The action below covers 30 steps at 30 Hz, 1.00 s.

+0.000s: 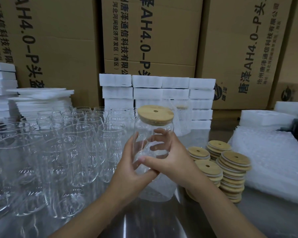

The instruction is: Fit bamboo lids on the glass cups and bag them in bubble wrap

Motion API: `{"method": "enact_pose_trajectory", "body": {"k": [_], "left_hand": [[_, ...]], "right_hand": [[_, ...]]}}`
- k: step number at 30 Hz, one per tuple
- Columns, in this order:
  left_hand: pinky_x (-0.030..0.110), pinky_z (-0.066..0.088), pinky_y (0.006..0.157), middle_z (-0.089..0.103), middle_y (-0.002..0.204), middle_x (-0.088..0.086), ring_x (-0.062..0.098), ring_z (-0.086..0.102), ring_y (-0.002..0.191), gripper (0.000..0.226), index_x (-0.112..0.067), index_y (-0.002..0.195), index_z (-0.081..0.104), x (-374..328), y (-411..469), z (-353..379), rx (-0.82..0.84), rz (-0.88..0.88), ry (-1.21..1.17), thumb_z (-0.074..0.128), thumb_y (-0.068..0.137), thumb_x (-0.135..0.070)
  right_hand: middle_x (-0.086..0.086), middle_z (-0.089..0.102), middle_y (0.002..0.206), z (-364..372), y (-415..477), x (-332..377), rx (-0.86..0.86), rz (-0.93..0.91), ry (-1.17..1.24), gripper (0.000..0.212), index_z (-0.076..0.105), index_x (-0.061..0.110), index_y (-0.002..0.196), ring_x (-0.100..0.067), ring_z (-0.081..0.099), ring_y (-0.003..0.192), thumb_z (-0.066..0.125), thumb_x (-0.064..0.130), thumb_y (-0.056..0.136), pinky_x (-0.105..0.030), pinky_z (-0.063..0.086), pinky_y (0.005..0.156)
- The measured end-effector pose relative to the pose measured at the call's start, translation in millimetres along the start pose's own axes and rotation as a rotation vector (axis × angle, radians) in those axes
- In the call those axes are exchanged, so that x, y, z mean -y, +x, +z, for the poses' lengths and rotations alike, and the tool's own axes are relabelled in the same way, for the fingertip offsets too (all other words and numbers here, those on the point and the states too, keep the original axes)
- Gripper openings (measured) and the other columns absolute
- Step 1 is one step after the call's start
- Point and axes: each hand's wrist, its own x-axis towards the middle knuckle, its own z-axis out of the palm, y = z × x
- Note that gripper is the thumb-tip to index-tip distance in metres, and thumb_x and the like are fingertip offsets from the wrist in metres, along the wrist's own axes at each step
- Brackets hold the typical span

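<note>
You hold the lidded glass cup [145, 127] up at centre, left hand [127, 166] and right hand [173, 160] both curled round its lower body, bamboo lid [155, 113] seated uncovered on top, likely ready for the bubble wrap [273, 157] at 3 o'clock.

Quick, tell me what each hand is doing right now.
Left hand: fingers curled round the glass cup, holding it.
Right hand: grips the same cup, which has a bamboo lid on top.
</note>
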Motion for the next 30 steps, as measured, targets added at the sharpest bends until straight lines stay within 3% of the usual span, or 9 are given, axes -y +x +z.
{"method": "enact_pose_trajectory", "body": {"k": [3,7,12,15,17,19,22,25,30], "left_hand": [[0.010,0.045,0.088,0.046,0.134,-0.027,-0.012,0.047,0.123,0.072,-0.059,0.130,0.030,-5,4,-8,0.066,-0.055,0.037,0.050,0.076,-0.015],[0.009,0.031,0.095,0.034,0.116,-0.045,-0.003,0.040,0.126,0.080,-0.048,0.138,0.028,-11,10,-13,0.148,-0.098,0.403,0.042,0.085,0.011],[0.007,0.030,0.086,0.039,0.141,-0.025,-0.002,0.035,0.128,0.092,-0.040,0.152,0.016,-14,10,-18,0.274,-0.149,0.705,0.058,0.078,-0.005],[0.008,0.028,0.092,0.040,0.142,-0.021,0.000,0.035,0.133,0.086,-0.037,0.150,0.026,-16,11,-23,0.301,-0.108,0.852,0.063,0.076,-0.011],[0.009,0.032,0.095,0.048,0.138,-0.018,0.002,0.043,0.128,0.067,-0.034,0.137,0.048,-13,9,-24,0.320,-0.108,0.946,0.065,0.075,-0.015],[0.021,0.042,0.100,0.059,0.128,-0.014,0.006,0.054,0.119,0.039,-0.034,0.114,0.065,-10,6,-20,0.309,-0.136,1.002,0.066,0.077,-0.023],[0.023,0.050,0.081,0.071,0.099,-0.015,0.005,0.064,0.095,0.011,-0.032,0.088,0.074,-9,4,-14,0.164,-0.103,1.018,0.064,0.084,-0.034],[0.006,0.036,0.056,0.061,0.065,-0.027,0.000,0.064,0.078,0.009,-0.034,0.079,0.073,-11,6,-15,0.013,-0.095,0.908,0.067,0.085,-0.038],[0.021,0.048,0.060,0.069,0.066,-0.015,-0.004,0.064,0.062,0.037,-0.046,0.060,0.065,-8,8,-18,0.013,-0.105,0.621,0.076,0.080,-0.017]], "right_hand": [[0.025,0.060,0.104,2,1,0,-0.134,-0.006,0.044,0.080,0.042,0.045,0.115,0.003,0.061,0.094,0.075,0.064,0.046,-0.027,0.054,0.080],[0.021,0.060,0.105,1,1,0,-0.292,-0.001,0.040,0.079,0.041,0.044,0.115,0.005,0.060,0.091,0.072,0.067,0.046,-0.026,0.053,0.078],[0.023,0.058,0.104,0,0,1,-0.363,0.005,0.021,0.083,0.039,0.040,0.122,0.003,0.060,0.093,0.070,0.068,0.050,-0.030,0.054,0.080],[0.023,0.059,0.103,1,-1,2,-0.375,-0.013,0.052,0.083,0.040,0.040,0.121,0.005,0.060,0.091,0.069,0.069,0.049,-0.023,0.053,0.074],[0.019,0.060,0.103,1,-1,3,-0.383,-0.032,0.099,0.081,0.042,0.037,0.120,0.001,0.062,0.090,0.069,0.068,0.049,-0.021,0.052,0.070],[0.013,0.063,0.103,0,-1,5,-0.378,-0.047,0.153,0.077,0.045,0.036,0.116,-0.002,0.064,0.087,0.069,0.066,0.050,-0.023,0.052,0.068],[0.005,0.069,0.099,-1,-1,8,-0.329,-0.057,0.259,0.069,0.048,0.032,0.111,-0.010,0.068,0.082,0.067,0.064,0.052,-0.028,0.054,0.069],[-0.002,0.071,0.097,-3,0,9,-0.215,-0.047,0.343,0.068,0.050,0.023,0.109,-0.016,0.069,0.076,0.067,0.060,0.054,-0.029,0.054,0.071],[-0.006,0.070,0.098,-6,2,10,0.008,-0.015,0.339,0.068,0.051,0.019,0.111,-0.015,0.068,0.076,0.070,0.052,0.054,-0.025,0.053,0.073]]}}
